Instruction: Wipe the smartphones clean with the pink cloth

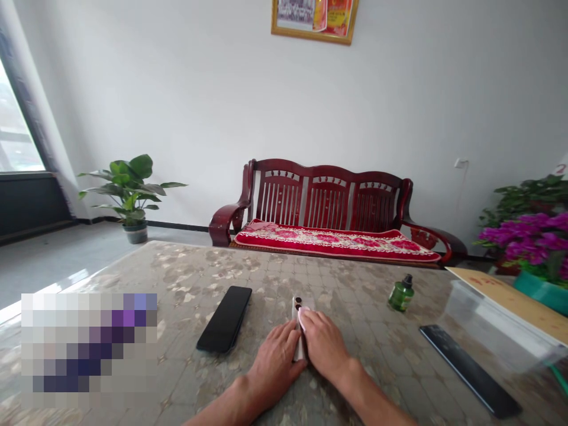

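A white phone (297, 307) lies back up on the table (186, 278), its camera lenses showing at the far end. My left hand (275, 358) rests flat on its left side, fingers stretched along it. My right hand (323, 343) lies over its right side with a small white cloth (303, 318) under the fingertips, pressed on the phone. Most of the phone is hidden under both hands.
A black phone (225, 318) lies left of my hands; another dark phone (470, 369) lies at the right. A small green bottle (401, 294) stands right of centre. A clear plastic box (497, 328) sits at the right edge. Behind stands a red wooden bench (328, 213).
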{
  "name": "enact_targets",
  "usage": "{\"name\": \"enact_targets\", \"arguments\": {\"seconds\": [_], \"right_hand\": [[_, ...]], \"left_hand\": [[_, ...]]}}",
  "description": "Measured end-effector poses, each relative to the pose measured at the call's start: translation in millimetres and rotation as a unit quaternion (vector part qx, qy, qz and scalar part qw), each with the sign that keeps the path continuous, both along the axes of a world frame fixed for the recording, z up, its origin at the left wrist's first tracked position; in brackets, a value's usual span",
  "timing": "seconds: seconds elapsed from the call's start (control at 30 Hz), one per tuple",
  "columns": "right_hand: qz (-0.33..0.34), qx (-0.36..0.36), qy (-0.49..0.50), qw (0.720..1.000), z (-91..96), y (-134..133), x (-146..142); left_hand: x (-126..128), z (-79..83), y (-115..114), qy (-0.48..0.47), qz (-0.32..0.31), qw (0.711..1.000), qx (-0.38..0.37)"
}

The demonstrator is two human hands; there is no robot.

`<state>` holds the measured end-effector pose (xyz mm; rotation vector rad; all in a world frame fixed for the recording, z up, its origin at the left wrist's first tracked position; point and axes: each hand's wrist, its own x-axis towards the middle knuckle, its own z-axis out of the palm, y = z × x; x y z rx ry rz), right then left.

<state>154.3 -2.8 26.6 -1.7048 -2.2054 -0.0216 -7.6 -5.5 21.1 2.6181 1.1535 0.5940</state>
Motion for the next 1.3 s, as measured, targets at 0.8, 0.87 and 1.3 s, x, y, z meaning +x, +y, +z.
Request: {"name": "enact_targets", "arguments": {"seconds": [0.8, 0.87, 1.3], "right_hand": [[0.034, -0.013, 0.015, 0.999, 9.6, 16, 1], [0.026, -0.018, 0.014, 0.999, 11.5, 17, -1], [0.046, -0.015, 0.032, 0.998, 7.5, 2, 13]], "left_hand": [[-2, -0.2, -2, -0.030, 0.010, 0.999, -0.040], [-2, -0.1, -2, -0.034, 0.014, 0.998, -0.046], [-1, -0.4, -2, -0.010, 0.032, 0.998, -0.052]]}}
